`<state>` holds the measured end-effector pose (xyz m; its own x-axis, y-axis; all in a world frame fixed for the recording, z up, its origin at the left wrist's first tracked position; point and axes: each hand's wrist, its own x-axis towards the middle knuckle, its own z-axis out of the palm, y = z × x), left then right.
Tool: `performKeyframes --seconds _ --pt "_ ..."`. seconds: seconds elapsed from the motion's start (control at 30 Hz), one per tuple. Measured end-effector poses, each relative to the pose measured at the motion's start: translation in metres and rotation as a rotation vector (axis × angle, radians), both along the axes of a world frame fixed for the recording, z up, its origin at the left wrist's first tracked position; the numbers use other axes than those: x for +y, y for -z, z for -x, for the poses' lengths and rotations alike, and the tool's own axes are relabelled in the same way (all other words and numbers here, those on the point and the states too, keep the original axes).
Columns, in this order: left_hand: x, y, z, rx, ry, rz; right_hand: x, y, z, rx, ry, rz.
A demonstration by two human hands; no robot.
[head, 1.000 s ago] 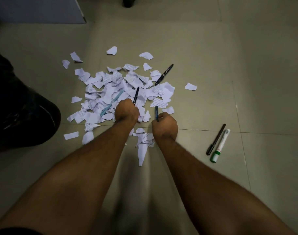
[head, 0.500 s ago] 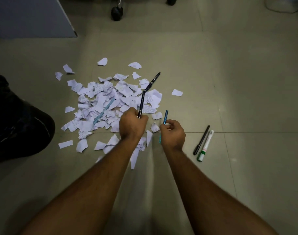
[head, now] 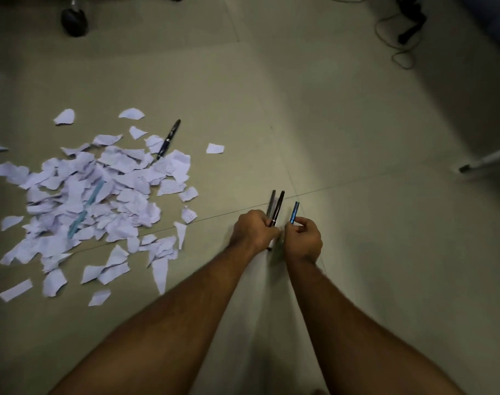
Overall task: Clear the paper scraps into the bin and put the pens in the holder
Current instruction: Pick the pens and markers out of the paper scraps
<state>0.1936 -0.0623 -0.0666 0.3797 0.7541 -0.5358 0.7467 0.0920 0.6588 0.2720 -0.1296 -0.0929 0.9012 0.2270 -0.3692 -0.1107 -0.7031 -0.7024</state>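
Your left hand (head: pixel 254 230): fingers clamped around two dark pens (head: pixel 275 208), held side by side, long axes running near to far, free ends pointing away from you with a slight lean to the right. A pale object shows under the fist, possibly the white marker; the blur there does not let you tell.

Your right hand (head: pixel 303 238): just right of the left hand, almost touching it. Fingers pinched on the near end of a blue pen (head: pixel 294 212), its long axis roughly parallel to the dark pair, tip pointing far and slightly right.

Paper scraps (head: pixel 100 195): a loose white heap on the tiled floor (head: pixel 357 138), left of both hands, with stray pieces scattered around its near and far edges. One lone scrap (head: pixel 215 148) lies apart on the far right side of the heap.

Light blue pen (head: pixel 85 208): lying on top of the heap, part covered by scraps, long axis diagonal from near left to far right.

Dark blue pen (head: pixel 169 138): on the floor at the heap's far right edge, lower end touching the scraps, long axis diagonal, upper end pointing far right.

Chair caster (head: pixel 74 19): far left. Black cables (head: pixel 399 32): far right.
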Motion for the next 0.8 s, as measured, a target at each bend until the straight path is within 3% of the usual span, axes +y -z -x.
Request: performKeyframes --seconds 0.27,0.43,0.67,0.8 --pt "-0.015 0.015 -0.031 0.122 0.107 -0.123 -0.008 0.017 -0.017 0.067 0.091 0.036" --pt "-0.012 0.008 -0.025 0.102 0.04 -0.176 -0.002 0.01 -0.006 -0.043 0.087 -0.056" --pt "0.026 0.014 0.033 0.061 -0.251 -0.224 0.035 -0.006 0.043 -0.054 -0.152 -0.147" --pt "0.044 0.01 0.077 0.08 -0.395 -0.264 0.064 -0.007 0.078 -0.043 -0.392 -0.164"
